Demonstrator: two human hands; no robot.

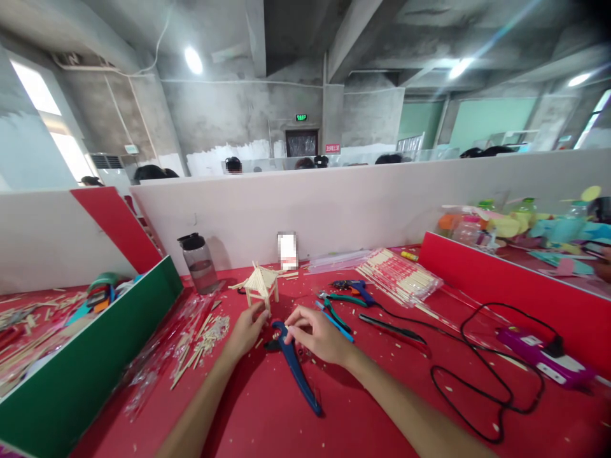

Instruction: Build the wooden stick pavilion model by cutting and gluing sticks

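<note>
A small pavilion model (260, 283) made of pale wooden sticks stands on the red table, with a pointed roof and thin legs. At its front legs the fingers of my left hand (249, 327) are closed. Just to the right, my right hand (312, 334) pinches what looks like a tiny pale piece of stick (287, 329); it is mostly covered by the fingertips. Below these fingers lies a curved dark-blue-handled tool (298, 375), its head partly hidden between the hands.
A glue gun (363, 291), green-handled pliers (337, 305) and a black utility knife (394, 329) lie right. Behind are bundled sticks (401, 277). A cable runs near a purple power strip (544, 356). Stick scraps (210, 337) and a water bottle (198, 264) are left.
</note>
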